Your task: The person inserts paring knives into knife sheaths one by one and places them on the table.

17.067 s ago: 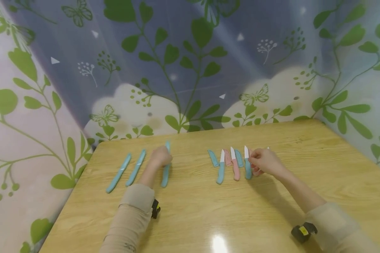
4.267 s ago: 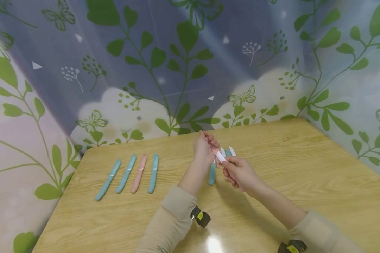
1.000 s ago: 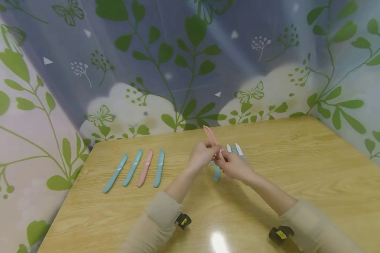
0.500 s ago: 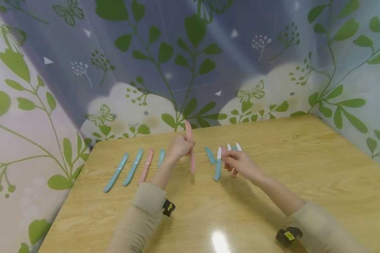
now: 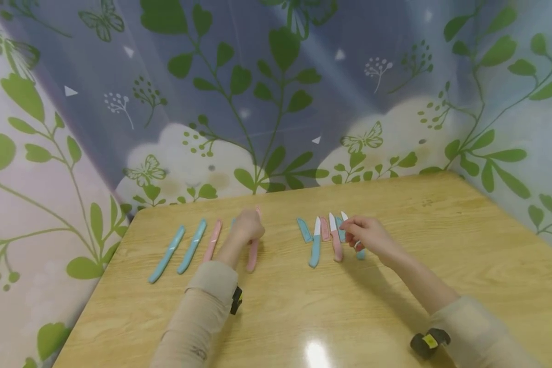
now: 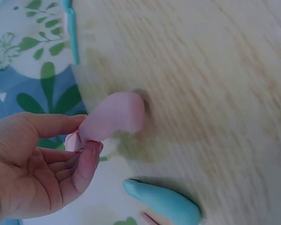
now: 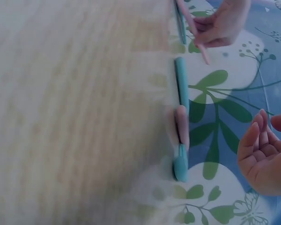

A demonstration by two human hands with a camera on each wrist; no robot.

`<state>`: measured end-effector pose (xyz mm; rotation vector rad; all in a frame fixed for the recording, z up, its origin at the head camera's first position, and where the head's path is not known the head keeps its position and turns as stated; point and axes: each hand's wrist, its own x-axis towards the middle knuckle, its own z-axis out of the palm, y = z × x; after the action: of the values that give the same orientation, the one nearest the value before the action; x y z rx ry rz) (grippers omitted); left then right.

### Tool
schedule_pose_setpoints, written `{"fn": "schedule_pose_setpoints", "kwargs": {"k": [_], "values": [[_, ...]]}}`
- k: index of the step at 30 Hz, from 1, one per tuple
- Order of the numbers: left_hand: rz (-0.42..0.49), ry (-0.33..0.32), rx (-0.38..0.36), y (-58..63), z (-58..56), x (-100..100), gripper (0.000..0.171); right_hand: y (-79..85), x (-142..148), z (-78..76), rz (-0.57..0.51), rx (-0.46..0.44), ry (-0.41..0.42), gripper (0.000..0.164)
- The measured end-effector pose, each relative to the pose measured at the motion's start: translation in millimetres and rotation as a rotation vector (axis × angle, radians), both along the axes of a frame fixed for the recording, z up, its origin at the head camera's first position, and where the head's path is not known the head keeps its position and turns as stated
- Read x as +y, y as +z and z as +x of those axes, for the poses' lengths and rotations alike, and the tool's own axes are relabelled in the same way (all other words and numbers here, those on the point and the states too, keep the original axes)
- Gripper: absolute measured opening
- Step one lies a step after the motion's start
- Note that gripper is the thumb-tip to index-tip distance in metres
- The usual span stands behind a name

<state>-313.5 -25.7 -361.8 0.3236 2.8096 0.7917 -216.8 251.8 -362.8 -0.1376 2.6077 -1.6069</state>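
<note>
My left hand [image 5: 247, 226] pinches a pink sheathed paring knife [image 5: 253, 255] at the right end of the left-hand row. In the left wrist view its thumb and finger hold the pink knife [image 6: 114, 112] near the middle. A blue sheathed knife beside it is partly hidden by the hand. My right hand [image 5: 370, 237] hovers with loosely bent fingers, holding nothing, over a blue-handled knife [image 5: 360, 254] that it partly covers. Left of it lie an unsheathed pink-handled knife [image 5: 337, 249] and an unsheathed blue-handled knife [image 5: 315, 253], white blades pointing away.
Two blue sheathed knives [image 5: 167, 254] and a pink sheathed knife [image 5: 212, 240] lie in the left row. Between the bare knives are a blue sheath [image 5: 304, 229] and a pink sheath [image 5: 324, 228]. A patterned curtain [image 5: 285, 102] hangs behind the wooden table [image 5: 276, 317].
The pink knife was sheathed between both hands; my left hand then carried it left and down beside the row. My right hand let go and moved slightly right. Earlier, the left row was shorter.
</note>
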Motion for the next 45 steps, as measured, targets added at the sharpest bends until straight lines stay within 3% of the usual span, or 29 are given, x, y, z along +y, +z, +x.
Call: {"fn": "schedule_pose_setpoints", "kwargs": {"k": [4, 11, 34, 38, 41, 45], "values": [[-0.056, 0.040, -0.020, -5.0, -2.0, -1, 0.039, 4.4, 3, -0.6, 0.016, 0.001, -0.014, 0.034], [-0.206, 0.037, 0.004, -11.0, -3.4, -1, 0.032, 4.6, 9, 0.7, 0.014, -0.016, -0.030, 0.034], [-0.205, 0.034, -0.016, -14.1, -4.3, 0, 0.031, 2.7, 25, 3.1, 0.012, -0.018, -0.056, 0.034], [-0.177, 0.046, 0.033, -12.0, -4.3, 4, 0.020, 0.5, 30, 1.6, 0.037, -0.031, -0.062, 0.034], [-0.099, 0.044, 0.103, -8.4, -5.2, 11, 0.008, -0.3, 33, -2.3, 0.094, -0.033, -0.058, 0.034], [-0.047, 0.019, 0.207, 1.0, -4.7, 28, 0.026, 0.3, 34, -11.1, 0.247, -0.005, -0.028, 0.030]]}}
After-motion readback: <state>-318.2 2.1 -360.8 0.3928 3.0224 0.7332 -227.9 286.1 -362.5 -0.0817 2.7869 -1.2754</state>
